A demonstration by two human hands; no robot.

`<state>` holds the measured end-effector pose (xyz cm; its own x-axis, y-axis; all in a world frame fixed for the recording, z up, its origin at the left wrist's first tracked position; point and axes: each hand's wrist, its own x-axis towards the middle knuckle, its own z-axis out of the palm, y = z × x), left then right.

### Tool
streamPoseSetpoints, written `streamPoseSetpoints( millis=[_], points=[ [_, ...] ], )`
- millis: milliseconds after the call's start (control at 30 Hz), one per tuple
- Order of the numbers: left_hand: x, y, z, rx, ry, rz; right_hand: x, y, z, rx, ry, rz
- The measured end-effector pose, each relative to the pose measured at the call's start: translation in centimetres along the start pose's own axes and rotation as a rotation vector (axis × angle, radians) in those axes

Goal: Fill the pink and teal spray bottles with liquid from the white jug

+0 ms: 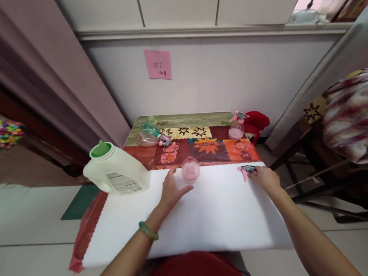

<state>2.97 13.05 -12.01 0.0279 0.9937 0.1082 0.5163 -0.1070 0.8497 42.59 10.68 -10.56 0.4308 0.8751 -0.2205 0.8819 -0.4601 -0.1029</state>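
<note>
A small clear bottle with pinkish contents stands uncapped on the white cloth. Beside it on the left is my left hand, thumb and fingers spread, apart from the bottle or barely touching it. At the right side of the cloth, my right hand has its fingers closed on a pink and grey spray nozzle. A large pale jug, its mouth open and green inside, stands left of my left hand.
Behind the cloth, a filled spray bottle stands at the right. A green bottle, a clear bottle and loose spray nozzles are at the back left. A red plush object sits beyond the table's right corner.
</note>
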Motion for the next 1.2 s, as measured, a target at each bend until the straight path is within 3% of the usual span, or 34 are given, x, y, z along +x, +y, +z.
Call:
streamPoseSetpoints(
  millis=[167, 233, 400, 500, 567, 667, 767, 933, 1200],
  points=[
    [3.0, 1.0, 5.0, 0.029, 0.047, -0.094, -0.4, 0.5, -1.3, 0.041, 0.025, -0.01],
    [3.4, 1.4, 5.7, 0.017, 0.058, -0.121, -1.3, 0.3, -2.2, 0.272, 0.082, -0.049],
    [2.9, 3.1, 4.1, -0.116, 0.011, -0.109, -4.5, -3.4, -6.7, 1.349, 0.14, -0.217],
    [1.7, 4.8, 2.4, -0.228, -0.023, -0.052, -6.5, -7.3, -11.2, 1.722, 0.291, -0.303],
    [0.8, 6.1, 1.3, -0.278, -0.015, -0.027, -7.5, -10.0, -14.2, 1.849, 0.388, -0.388],
    [-0.6, 8.0, -0.3, -0.32, -0.03, -0.01, -8.4, -13.3, -17.6, 1.892, 0.5, -0.511],
    [-1.7, 9.5, -1.8, -0.341, -0.094, -0.026, -8.7, -15.8, -19.0, 1.836, 0.591, -0.599],
    [-2.6, 10.5, -3.0, -0.339, -0.085, -0.049, -9.2, -18.2, -17.8, 1.717, 0.66, -0.661],
    [-2.6, 11.4, -4.2, -0.516, -0.102, -0.057, -10.3, -19.8, -15.1, 1.751, 0.463, -0.607]
  ],
)
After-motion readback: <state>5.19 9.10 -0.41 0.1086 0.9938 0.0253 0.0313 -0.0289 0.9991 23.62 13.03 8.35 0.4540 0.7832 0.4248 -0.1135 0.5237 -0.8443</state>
